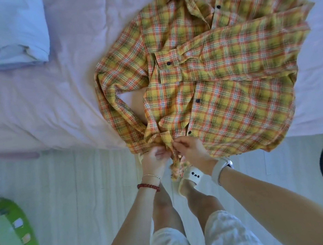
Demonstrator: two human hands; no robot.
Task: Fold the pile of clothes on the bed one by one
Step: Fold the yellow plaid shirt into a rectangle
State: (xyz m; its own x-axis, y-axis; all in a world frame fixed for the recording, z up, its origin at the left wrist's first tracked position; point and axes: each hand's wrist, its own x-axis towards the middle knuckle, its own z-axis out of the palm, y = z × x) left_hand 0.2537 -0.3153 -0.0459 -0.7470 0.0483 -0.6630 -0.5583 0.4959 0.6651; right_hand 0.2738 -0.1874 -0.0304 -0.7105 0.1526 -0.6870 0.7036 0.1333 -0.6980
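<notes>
A big bed with a pale pink sheet (30, 98) fills the top of the view. A yellow, orange and green checked shirt with dark buttons (222, 77) lies spread on it, its bottom hem hanging over the bed's near edge. One sleeve is folded across the chest; the other loops down the side. A blue pillow (1, 34) sits far off in the corner. The left hand (155, 158) and right hand (191, 151) are both curled tight, pinching the bunched hem. If they tug hard, the shirt could slide off onto the floor.
</notes>
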